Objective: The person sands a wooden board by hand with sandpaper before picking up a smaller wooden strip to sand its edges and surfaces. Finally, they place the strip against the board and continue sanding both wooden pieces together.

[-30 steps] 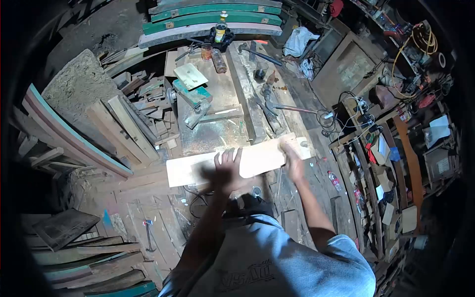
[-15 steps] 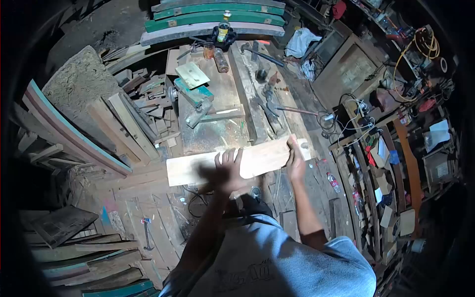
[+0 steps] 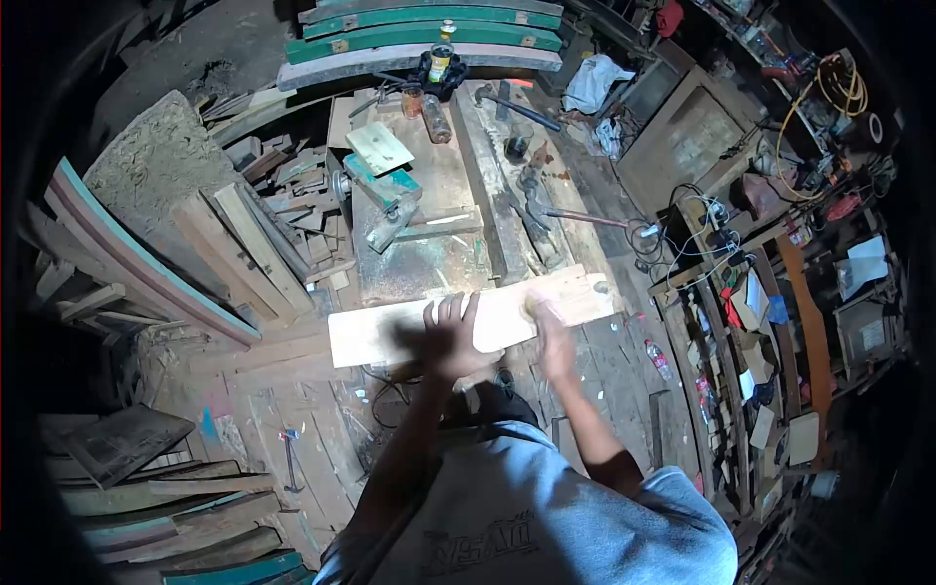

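Note:
A pale wooden board (image 3: 370, 339) lies crosswise in front of me at the near end of the workbench (image 3: 429, 268). My left hand (image 3: 452, 336) rests on the middle of the board, its fingers spread and pointing away from me. Over the board's right part is my right hand (image 3: 552, 331), slightly blurred, with its fingers curled together at a small yellowish thing that I cannot make out. The board's right end, with a dark knot, is uncovered. A dark shadow falls on the board left of my left hand.
Further up the bench are a green tool (image 3: 383, 182) with a wooden piece (image 3: 379, 147) on it, a hammer (image 3: 585, 216), a glass (image 3: 515, 148) and jars (image 3: 435, 119). Curved planks (image 3: 146, 258) lean at the left. Cluttered shelves (image 3: 741, 361) stand at the right.
My right hand has moved left along the board, from near its right end toward my left hand. My left hand and the board have hardly moved.

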The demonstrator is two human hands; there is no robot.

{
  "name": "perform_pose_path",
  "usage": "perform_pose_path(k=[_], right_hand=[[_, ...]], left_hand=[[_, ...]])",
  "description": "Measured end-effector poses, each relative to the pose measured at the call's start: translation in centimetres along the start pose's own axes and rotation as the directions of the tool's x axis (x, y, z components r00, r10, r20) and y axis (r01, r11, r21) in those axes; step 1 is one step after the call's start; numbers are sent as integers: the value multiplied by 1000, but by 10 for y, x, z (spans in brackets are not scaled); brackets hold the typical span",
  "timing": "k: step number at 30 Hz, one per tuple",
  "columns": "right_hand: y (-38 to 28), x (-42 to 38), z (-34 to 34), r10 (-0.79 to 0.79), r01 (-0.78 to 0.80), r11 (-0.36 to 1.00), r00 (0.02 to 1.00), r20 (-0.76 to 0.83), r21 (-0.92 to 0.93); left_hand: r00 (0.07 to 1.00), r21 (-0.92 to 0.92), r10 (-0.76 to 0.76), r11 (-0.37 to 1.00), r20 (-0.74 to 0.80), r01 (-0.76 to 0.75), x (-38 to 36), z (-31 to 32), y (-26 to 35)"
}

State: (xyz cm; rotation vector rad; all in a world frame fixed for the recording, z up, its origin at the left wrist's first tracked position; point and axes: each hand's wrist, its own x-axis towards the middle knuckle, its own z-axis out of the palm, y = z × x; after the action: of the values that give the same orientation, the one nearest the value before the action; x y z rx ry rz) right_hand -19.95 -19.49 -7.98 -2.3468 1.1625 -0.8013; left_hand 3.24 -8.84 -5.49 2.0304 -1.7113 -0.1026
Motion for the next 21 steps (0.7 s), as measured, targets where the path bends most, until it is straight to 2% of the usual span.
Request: perform_pose_path(k=[2,5,6,7,8,10,11,12,13,14,16,17,18,19,21], right_hand=[[-34,-25,-6,-212,204,977,948,237,60],[18,3,-33,-269,270,962,919,289,36],[29,18,-39,-121,121,993,983,137,8],[39,33,-45,28,-28,1000,999,-26,3],[60,38,-41,149,-163,982,979,-140,-93],[23,42,-32,174,-162,984,957,-231,70],[19,31,-16,-3,-10,997,985,-173,-75],[-10,9,-6,38,-37,999,997,-60,26],[-17,-12,6,-107,108,994,986,129,0],[-30,-24,5,-275,255,960,936,219,114],[-18,-4,-16,-361,337,933,876,319,128],[7,7,-14,-192,144,959,963,189,243],[33,16,-12,10,-38,927,997,75,373],[44,32,-27,88,-83,980,996,-20,179],[55,51,-44,269,-278,958,957,-111,-69]], left_hand=[[999,-32,-6,999,-38,5,-1,5,-2],[996,-33,23,999,-84,-26,-1,2,-1],[999,-27,10,1000,-50,-11,-3,-1,1],[1000,-20,-2,1000,-22,2,-1,-3,2],[1000,-11,-16,1000,2,16,2,-5,4],[1000,-11,-15,1000,7,15,2,-4,0],[1000,2,-21,1000,21,21,2,-3,-1],[999,12,-34,999,42,33,1,0,1],[999,7,-32,999,20,32,0,5,-1],[997,-5,13,1000,-70,-14,-2,9,-3],[997,-41,27,999,-77,-30,-1,6,-3],[996,-35,23,999,-82,-26,-3,5,-2],[996,-28,24,999,-87,-26,-3,3,-1],[994,-23,27,999,-101,-29,-1,4,-1],[991,-12,33,999,-130,-35,1,8,-2]])
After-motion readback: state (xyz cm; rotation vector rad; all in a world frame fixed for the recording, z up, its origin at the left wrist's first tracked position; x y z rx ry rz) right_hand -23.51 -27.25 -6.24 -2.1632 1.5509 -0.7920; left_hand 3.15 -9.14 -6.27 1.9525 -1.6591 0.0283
